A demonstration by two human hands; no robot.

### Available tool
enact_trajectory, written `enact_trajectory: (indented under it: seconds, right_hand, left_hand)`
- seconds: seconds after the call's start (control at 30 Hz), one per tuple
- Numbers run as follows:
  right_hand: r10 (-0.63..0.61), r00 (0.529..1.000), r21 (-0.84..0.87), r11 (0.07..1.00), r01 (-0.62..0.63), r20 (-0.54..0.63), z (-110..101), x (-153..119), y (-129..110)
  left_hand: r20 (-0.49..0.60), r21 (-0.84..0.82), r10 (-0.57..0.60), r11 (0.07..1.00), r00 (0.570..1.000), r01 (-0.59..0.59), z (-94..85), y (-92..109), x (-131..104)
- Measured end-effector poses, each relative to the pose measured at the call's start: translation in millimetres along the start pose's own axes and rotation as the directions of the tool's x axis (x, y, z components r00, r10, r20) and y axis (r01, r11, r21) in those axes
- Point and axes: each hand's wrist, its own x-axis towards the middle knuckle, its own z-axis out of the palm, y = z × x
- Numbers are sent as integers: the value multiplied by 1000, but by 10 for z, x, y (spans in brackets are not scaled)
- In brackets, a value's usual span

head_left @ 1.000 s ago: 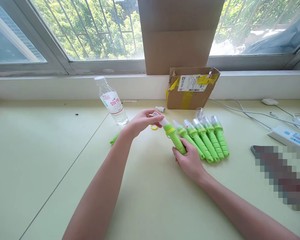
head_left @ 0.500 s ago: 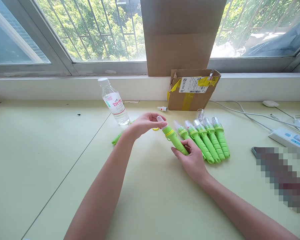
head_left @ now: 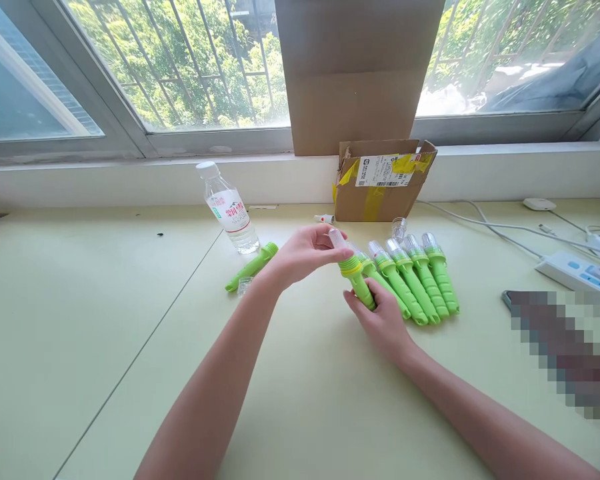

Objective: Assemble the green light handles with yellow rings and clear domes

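A green flashlight-like stick [head_left: 361, 287] with a clear cap and a yellow ring is held between both my hands, tilted, cap end away from me. Around the clear cap the fingers of my left hand [head_left: 313, 253] are closed. My right hand [head_left: 383, 317] grips the lower green handle. Just right of it several similar capped green sticks [head_left: 404, 283] lie side by side, the nearest partly behind the held one. Beyond my left forearm lies a green handle [head_left: 253, 267] without a cap, and a loose clear cap [head_left: 245, 285] beside it, partly covered by my arm.
A water bottle [head_left: 233, 217] stands at the back left. Near the cardboard box [head_left: 380, 193] lie a small white part [head_left: 325, 218] and another clear cap [head_left: 399, 228]. A power strip [head_left: 575, 272] with cables and a blurred-out phone-like object [head_left: 565, 353] are at the right.
Both hands still hold the green stick. My left hand and the capped end have shifted right, and the stick stands steeper. The uncapped handle and loose cap on the left show more now.
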Motion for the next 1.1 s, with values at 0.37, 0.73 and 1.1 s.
enact_trajectory:
  seconds: [0.37, 0.73, 1.1]
  right_hand:
    - [-31, 999, 7, 1000, 31, -9, 19, -5, -17]
    - [-29, 999, -2, 1000, 29, -14, 17, -16, -17]
    - [-46, 999, -35, 998, 46, 9, 25, -14, 6]
  left_hand:
    - [-410, 806, 9, 473, 912, 357, -163, -369, -565]
    - [-488, 772, -136, 393, 862, 499, -326, -528, -940]
    - [-426, 310, -69, 926, 902, 217, -552, 357, -233]
